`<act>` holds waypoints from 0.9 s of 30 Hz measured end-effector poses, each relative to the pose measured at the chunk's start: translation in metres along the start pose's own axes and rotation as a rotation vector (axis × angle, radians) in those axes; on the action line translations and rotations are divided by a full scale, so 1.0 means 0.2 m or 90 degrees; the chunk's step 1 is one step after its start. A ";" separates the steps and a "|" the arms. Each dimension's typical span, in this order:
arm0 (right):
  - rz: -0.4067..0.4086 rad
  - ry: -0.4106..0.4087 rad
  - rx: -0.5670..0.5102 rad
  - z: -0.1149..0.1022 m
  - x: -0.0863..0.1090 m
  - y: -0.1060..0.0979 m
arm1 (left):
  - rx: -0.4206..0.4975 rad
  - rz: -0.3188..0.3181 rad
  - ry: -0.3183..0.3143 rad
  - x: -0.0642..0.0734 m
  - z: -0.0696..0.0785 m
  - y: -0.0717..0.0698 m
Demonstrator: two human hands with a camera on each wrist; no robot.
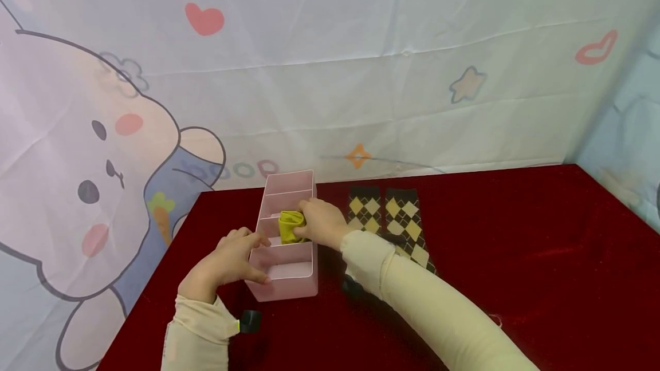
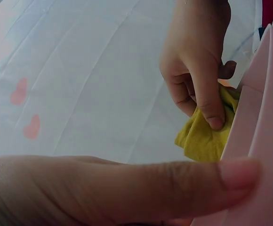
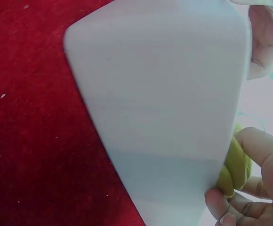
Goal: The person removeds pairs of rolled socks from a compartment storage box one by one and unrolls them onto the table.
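A pink divided storage box (image 1: 289,289) stands lengthwise on the table. My right hand (image 1: 323,222) pinches a folded yellow cloth (image 1: 290,225) over the compartment second from the front. In the left wrist view the thumb and fingers press into the cloth (image 2: 204,141), just above the box wall. The right wrist view shows the cloth (image 3: 237,165) bulging past the box's long outer side (image 3: 160,94). My left hand (image 1: 232,259) holds the box's left side near the front, with fingers curved over the rim and the thumb lower, by the front compartment.
A pair of argyle socks, one left (image 1: 365,210) and one right (image 1: 404,210), lies flat to the right of the box, partly behind my right sleeve (image 1: 412,285). Red velvet covers the table (image 1: 515,245). A printed cloth backdrop (image 1: 319,102) hangs along the back edge.
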State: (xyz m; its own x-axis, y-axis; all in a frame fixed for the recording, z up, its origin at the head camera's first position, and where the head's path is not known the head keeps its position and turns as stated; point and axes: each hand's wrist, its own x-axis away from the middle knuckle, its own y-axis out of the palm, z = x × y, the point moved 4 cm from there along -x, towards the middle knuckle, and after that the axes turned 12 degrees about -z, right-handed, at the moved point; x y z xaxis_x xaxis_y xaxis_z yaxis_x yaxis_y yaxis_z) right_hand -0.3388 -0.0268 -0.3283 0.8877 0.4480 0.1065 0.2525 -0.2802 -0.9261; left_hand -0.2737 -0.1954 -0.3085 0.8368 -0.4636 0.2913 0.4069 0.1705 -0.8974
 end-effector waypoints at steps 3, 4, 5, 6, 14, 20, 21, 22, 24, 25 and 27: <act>0.004 -0.001 -0.003 0.00 0.01 -0.01 | -0.004 -0.002 0.000 0.00 0.01 0.00; 0.005 -0.002 -0.004 0.00 0.01 -0.02 | -0.005 -0.004 -0.002 0.00 0.01 0.00; 0.006 -0.003 -0.004 0.00 0.02 -0.02 | -0.005 -0.005 -0.005 0.00 0.01 0.00; 0.008 -0.005 -0.004 0.00 0.02 -0.03 | -0.006 -0.006 -0.007 0.00 0.01 0.00; 0.027 -0.026 -0.011 -0.01 0.05 -0.07 | -0.021 -0.015 -0.024 0.01 0.03 -0.01; 0.047 -0.039 -0.019 -0.02 0.07 -0.11 | -0.026 -0.015 -0.028 0.00 0.04 -0.01; 0.050 -0.041 -0.021 -0.02 0.08 -0.12 | -0.026 -0.015 -0.030 0.00 0.04 -0.01; 0.053 -0.043 -0.021 -0.02 0.08 -0.12 | -0.028 -0.015 -0.030 0.00 0.04 -0.01; 0.058 -0.048 -0.029 -0.02 0.09 -0.13 | -0.031 -0.016 -0.034 0.01 0.05 -0.01; 0.060 -0.050 -0.032 -0.03 0.10 -0.14 | -0.031 -0.015 -0.036 0.01 0.05 -0.01; 0.066 -0.052 -0.038 -0.03 0.11 -0.15 | -0.034 -0.011 -0.036 0.01 0.06 -0.02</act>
State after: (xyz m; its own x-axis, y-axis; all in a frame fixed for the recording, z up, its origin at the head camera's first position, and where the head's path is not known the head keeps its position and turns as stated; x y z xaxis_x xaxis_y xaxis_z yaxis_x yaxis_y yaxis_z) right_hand -0.3252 -0.0138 -0.2970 0.8762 0.4816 -0.0206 0.1861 -0.3775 -0.9071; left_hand -0.2683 -0.1868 -0.3009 0.8494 -0.4165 0.3241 0.4027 0.1148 -0.9081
